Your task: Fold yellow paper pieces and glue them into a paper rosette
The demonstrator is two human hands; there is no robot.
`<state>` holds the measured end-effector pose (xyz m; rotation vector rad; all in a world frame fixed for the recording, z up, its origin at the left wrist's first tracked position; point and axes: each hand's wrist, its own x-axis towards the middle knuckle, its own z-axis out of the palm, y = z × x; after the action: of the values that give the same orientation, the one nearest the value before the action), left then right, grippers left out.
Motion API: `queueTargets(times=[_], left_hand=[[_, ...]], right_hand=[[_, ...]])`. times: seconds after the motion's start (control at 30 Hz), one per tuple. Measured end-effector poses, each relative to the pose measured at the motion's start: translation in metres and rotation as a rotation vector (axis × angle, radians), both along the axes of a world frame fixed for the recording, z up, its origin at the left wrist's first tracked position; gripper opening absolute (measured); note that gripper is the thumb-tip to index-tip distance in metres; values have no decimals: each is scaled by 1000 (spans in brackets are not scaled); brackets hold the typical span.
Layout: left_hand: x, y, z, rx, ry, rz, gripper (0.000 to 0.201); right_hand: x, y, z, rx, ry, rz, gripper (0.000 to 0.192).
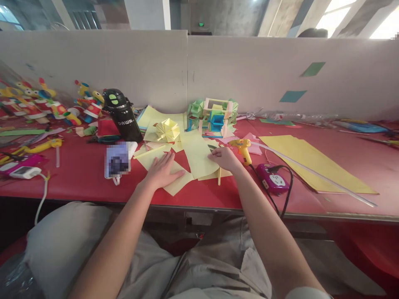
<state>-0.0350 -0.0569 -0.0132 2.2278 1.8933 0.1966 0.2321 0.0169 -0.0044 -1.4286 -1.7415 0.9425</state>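
Observation:
My left hand lies flat with its fingers spread on a pale yellow paper sheet. My right hand is closed in a pinch at the right side of another pale yellow sheet; what sits between its fingertips is hidden. A small dark green piece shows just beyond those fingertips. Under the right wrist, a thin yellow stick juts toward the table edge. Beyond the hands stand a folded yellow paper fan wheel and a wooden-stick frame with green and blue folded paper.
A yellow glue gun and a purple power socket with a black cord lie right of my right hand. Yellow sheets lie under a clear rod. A black bottle stands left, near several colourful toy figures.

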Motion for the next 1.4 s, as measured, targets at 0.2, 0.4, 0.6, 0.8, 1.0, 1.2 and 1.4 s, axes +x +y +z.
queueTargets(times=[0.2, 0.4, 0.6, 0.8, 1.0, 1.2, 1.4], left_hand=[[4, -5, 4, 29, 15, -14, 93], [4, -5, 1, -25, 25, -51, 109], [-1, -2, -5, -6, 10, -63, 106], [-1, -2, -4, -21, -22, -66, 104], [-1, -3, 0, 54, -249, -65, 98], [13, -2, 14, -68, -1146, -76, 68], [23, 0, 21, -87, -1521, 85, 57]], right_hand=[[0, -2, 1, -10, -4, 41, 17], [-1, -1, 2, 17, -9, 9, 18], [0, 0, 0, 5, -18, -9, 18], [6, 3, 0, 75, -161, -96, 17], [1, -5, 9, 91, 115, -25, 24], [-5, -23, 28, -146, 482, 295, 36], [1, -35, 40, -411, 170, 730, 38]])
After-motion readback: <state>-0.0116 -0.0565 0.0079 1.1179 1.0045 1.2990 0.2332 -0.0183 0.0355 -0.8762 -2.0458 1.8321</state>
